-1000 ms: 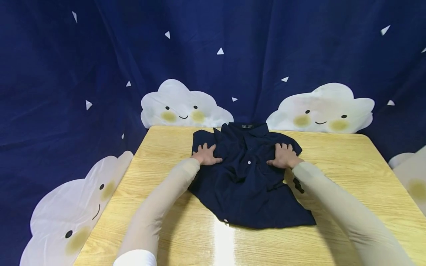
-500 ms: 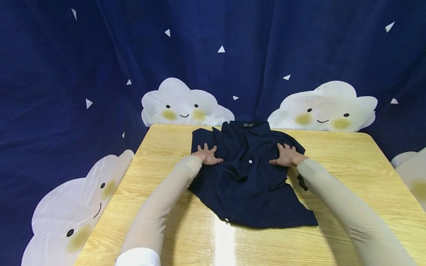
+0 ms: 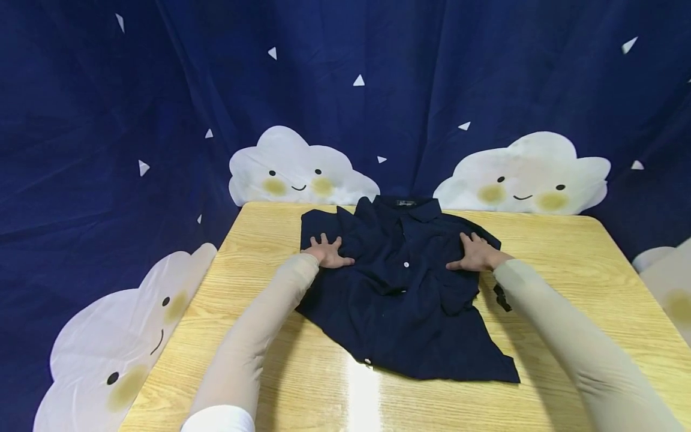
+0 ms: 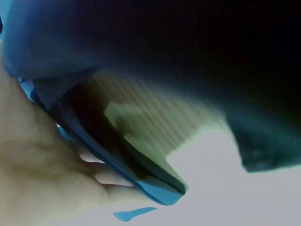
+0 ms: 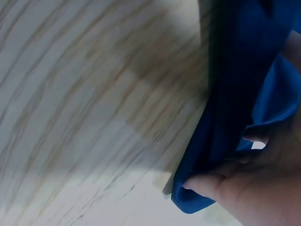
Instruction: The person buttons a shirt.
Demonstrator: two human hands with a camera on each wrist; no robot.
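Observation:
A dark navy collared shirt (image 3: pixel 402 324) lies front up on the wooden table, rumpled, its collar at the far edge and white buttons down the middle. My left hand (image 3: pixel 330 252) rests on its left side below the sleeve, fingers spread. On the right side, my right hand (image 3: pixel 475 254) lies on the cloth, fingers also spread. In the left wrist view the palm of the left hand (image 4: pixel 51 174) is beside a dark fabric edge (image 4: pixel 160 190). The right wrist view has the right hand (image 5: pixel 263 179) against a blue-looking fold (image 5: pixel 202 155); some fingers are hidden by cloth.
The wooden table (image 3: pixel 572 288) extends around the shirt, with a bright reflection at its near side. A small dark piece (image 3: pixel 502 298) lies by the right forearm. Behind hangs a navy curtain (image 3: pixel 345 36) printed with smiling clouds and white triangles.
Both hands have moved apart, the left leftward and the right rightward. The shirt's upper part is spread wider, and its lower right hem corner has shifted slightly nearer.

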